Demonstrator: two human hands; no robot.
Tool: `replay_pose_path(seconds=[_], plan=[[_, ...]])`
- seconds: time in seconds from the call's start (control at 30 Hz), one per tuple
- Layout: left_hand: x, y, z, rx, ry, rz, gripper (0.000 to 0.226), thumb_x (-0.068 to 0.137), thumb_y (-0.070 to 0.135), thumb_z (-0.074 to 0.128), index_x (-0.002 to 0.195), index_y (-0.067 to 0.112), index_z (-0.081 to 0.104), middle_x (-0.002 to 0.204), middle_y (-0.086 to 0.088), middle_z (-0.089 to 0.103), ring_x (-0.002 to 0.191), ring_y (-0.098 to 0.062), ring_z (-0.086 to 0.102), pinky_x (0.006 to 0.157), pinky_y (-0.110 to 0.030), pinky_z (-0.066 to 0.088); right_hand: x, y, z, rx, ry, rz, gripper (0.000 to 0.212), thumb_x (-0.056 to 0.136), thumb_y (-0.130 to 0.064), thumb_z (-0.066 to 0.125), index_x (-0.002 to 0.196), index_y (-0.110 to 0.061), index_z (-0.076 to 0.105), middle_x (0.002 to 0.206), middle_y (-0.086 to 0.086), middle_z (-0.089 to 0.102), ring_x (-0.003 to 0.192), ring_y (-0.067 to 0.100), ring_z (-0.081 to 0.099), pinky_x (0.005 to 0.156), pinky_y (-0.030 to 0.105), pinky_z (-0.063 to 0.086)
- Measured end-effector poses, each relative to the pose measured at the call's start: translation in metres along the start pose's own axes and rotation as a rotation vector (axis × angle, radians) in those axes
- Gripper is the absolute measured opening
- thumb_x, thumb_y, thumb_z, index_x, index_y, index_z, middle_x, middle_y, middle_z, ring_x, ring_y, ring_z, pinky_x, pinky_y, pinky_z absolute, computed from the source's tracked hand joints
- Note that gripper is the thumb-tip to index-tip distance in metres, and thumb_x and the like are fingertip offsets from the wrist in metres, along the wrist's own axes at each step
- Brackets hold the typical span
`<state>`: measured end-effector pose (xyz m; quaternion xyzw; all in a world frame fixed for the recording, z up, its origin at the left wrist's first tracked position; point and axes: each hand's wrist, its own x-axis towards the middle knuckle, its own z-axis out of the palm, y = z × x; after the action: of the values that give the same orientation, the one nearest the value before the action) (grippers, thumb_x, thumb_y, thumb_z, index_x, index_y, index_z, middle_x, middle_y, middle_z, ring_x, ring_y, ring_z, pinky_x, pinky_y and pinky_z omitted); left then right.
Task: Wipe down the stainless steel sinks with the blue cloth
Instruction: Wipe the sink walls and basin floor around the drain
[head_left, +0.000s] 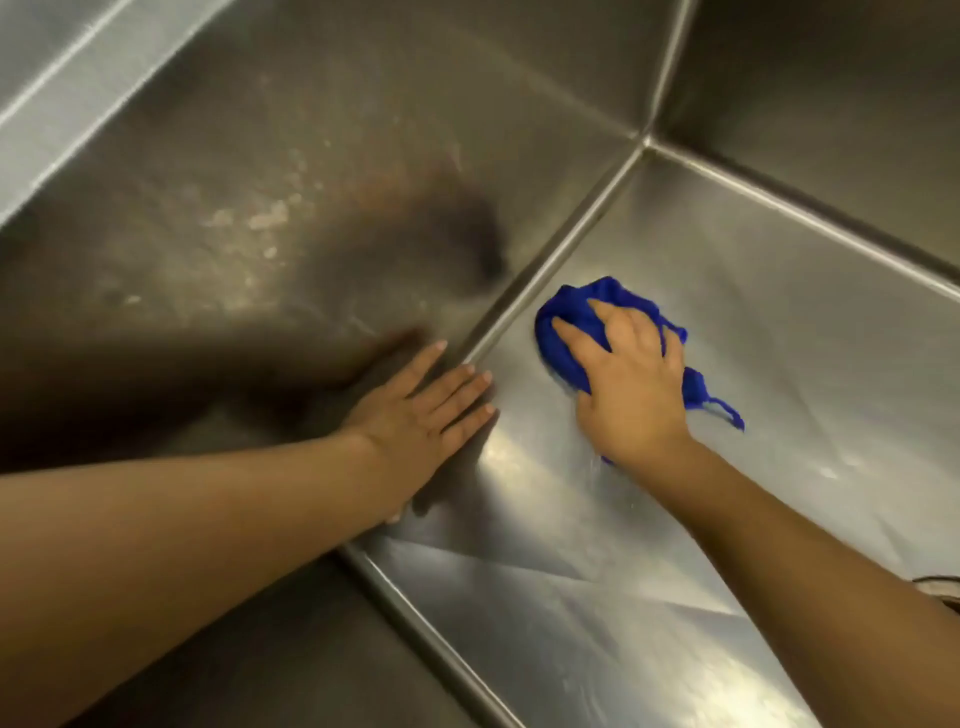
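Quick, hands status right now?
Left hand: open, flat against the sink wall.
Right hand: grips the blue cloth on the sink floor.

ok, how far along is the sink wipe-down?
Done: sink floor around the blue cloth looks shiny, though I can't tell if it's wiped. In hand: right hand holds the cloth down on that floor. Left: the side wall, where the left hand rests flat, shows pale spots.
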<state>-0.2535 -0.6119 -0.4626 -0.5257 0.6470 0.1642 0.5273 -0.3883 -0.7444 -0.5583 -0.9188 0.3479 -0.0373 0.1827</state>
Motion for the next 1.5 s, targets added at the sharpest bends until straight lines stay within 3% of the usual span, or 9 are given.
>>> replay_pose_path(seconds=[0.13,0.3,0.5,0.6,0.67,0.8,1.03,1.3,1.5], plan=[[-0.009,-0.003,-0.006,0.160,0.003,0.009,0.082,0.100,0.037,0.034,0.146,0.003,-0.025,0.151,-0.025,-0.031,0.140,-0.038,-0.027,0.102,-0.058,-0.024,-0.001,-0.004,0.001,-0.027,-0.085,-0.080,0.072,0.081,-0.012,0.063,0.144,-0.035,0.038,0.152,0.005,0.028,0.140,0.032,0.023,0.113,0.057,0.012],[-0.015,-0.013,0.004,0.299,0.019,-0.107,0.072,0.103,0.027,0.029,0.146,0.004,-0.025,0.152,-0.022,-0.031,0.141,-0.040,-0.026,0.084,-0.058,-0.032,0.058,-0.014,-0.012,0.097,-0.093,0.242,0.070,0.088,-0.017,0.057,0.148,-0.038,0.026,0.157,0.003,0.011,0.142,0.031,0.010,0.115,0.055,0.006],[-0.027,-0.009,0.011,0.372,-0.033,-0.164,0.070,0.103,0.031,0.025,0.146,0.003,-0.023,0.153,-0.022,-0.028,0.143,-0.037,-0.023,0.093,-0.060,-0.028,-0.031,-0.042,0.023,0.050,-0.116,-0.267,0.074,0.057,-0.011,0.080,0.126,-0.030,0.061,0.134,0.008,0.053,0.121,0.036,0.045,0.098,0.061,0.033],[-0.035,-0.009,0.007,0.398,-0.060,-0.177,0.073,0.103,0.034,0.025,0.144,0.000,-0.025,0.152,-0.024,-0.030,0.142,-0.038,-0.024,0.103,-0.060,-0.023,-0.030,-0.039,0.014,-0.018,-0.168,-0.378,0.072,0.075,-0.018,0.070,0.139,-0.038,0.044,0.149,0.002,0.035,0.134,0.031,0.034,0.107,0.055,0.024],[-0.037,-0.011,0.004,0.396,-0.060,-0.166,0.074,0.102,0.035,0.024,0.145,-0.001,-0.024,0.151,-0.024,-0.030,0.142,-0.039,-0.025,0.103,-0.060,-0.022,-0.010,-0.028,0.008,0.008,-0.148,-0.196,0.068,0.088,-0.020,0.054,0.147,-0.041,0.026,0.155,-0.001,0.016,0.139,0.027,0.017,0.113,0.049,0.011],[-0.032,-0.014,-0.003,0.416,-0.053,-0.150,0.081,0.100,0.040,0.029,0.145,-0.002,-0.024,0.150,-0.025,-0.032,0.140,-0.040,-0.027,0.105,-0.060,-0.020,-0.002,-0.026,0.004,0.030,-0.054,0.074,0.069,0.084,-0.017,0.058,0.145,-0.037,0.032,0.152,0.004,0.023,0.135,0.032,0.021,0.112,0.054,0.013],[-0.023,-0.009,-0.007,0.259,0.043,-0.176,0.085,0.100,0.046,0.034,0.147,0.004,-0.023,0.153,-0.020,-0.029,0.144,-0.037,-0.021,0.097,-0.060,-0.026,-0.096,-0.018,0.020,0.003,-0.183,-0.542,0.071,0.054,-0.021,0.077,0.122,-0.034,0.061,0.130,0.004,0.058,0.113,0.033,0.055,0.090,0.056,0.044],[-0.005,-0.007,-0.022,-0.005,0.147,-0.125,0.100,0.090,0.061,0.042,0.147,0.017,-0.026,0.158,-0.009,-0.025,0.146,-0.026,-0.020,0.109,-0.058,-0.017,-0.026,0.041,-0.018,-0.046,0.011,0.130,0.066,0.083,-0.024,0.060,0.143,-0.040,0.036,0.152,0.004,0.027,0.131,0.034,0.028,0.102,0.051,0.024],[0.003,0.006,-0.030,-0.090,0.197,-0.062,0.100,0.090,0.066,0.038,0.144,0.021,-0.033,0.156,-0.004,-0.029,0.145,-0.025,-0.022,0.109,-0.057,-0.018,-0.136,0.039,0.005,-0.085,-0.067,-0.365,0.079,0.057,-0.031,0.079,0.130,-0.036,0.051,0.134,0.005,0.054,0.115,0.032,0.049,0.086,0.048,0.041]])
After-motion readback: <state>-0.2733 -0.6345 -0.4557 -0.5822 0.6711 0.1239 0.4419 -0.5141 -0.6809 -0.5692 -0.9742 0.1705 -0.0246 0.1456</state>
